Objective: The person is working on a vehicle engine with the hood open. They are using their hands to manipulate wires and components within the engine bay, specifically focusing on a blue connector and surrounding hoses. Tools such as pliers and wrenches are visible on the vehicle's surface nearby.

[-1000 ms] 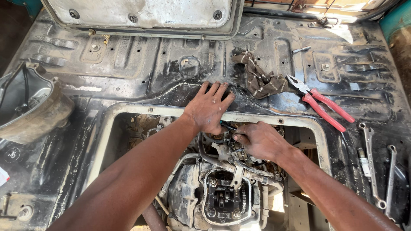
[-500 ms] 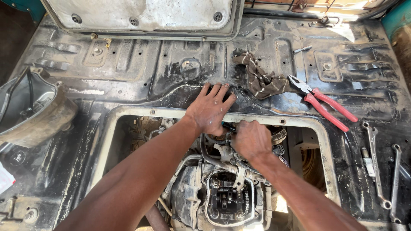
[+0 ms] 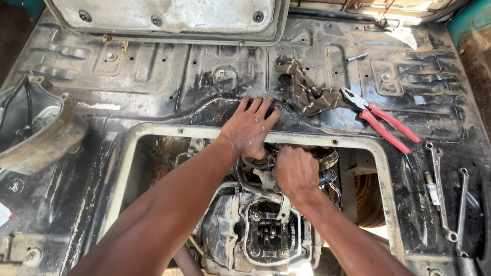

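My left hand (image 3: 250, 127) lies flat, fingers spread, on the far rim of a rectangular opening (image 3: 153, 134) in a greasy black metal floor. My right hand (image 3: 295, 171) is closed down inside the opening, on parts above a dirty engine (image 3: 255, 230). A grey spanner (image 3: 282, 208) sticks down from under that fist over the engine's open cover. Whether the fist grips the spanner or a hose beside it is hidden.
Red-handled pliers (image 3: 383, 121) and a striped rag (image 3: 309, 92) lie beyond the opening. Two long spanners (image 3: 441, 189) and a small spark plug (image 3: 431, 187) rest at the right. A grey curved housing (image 3: 36, 128) sits at the left. A pale panel (image 3: 169, 15) stands at the far edge.
My right hand has slid left and closer to my left hand, deeper over the engine. The view has shifted slightly; my left hand stays on the rim.
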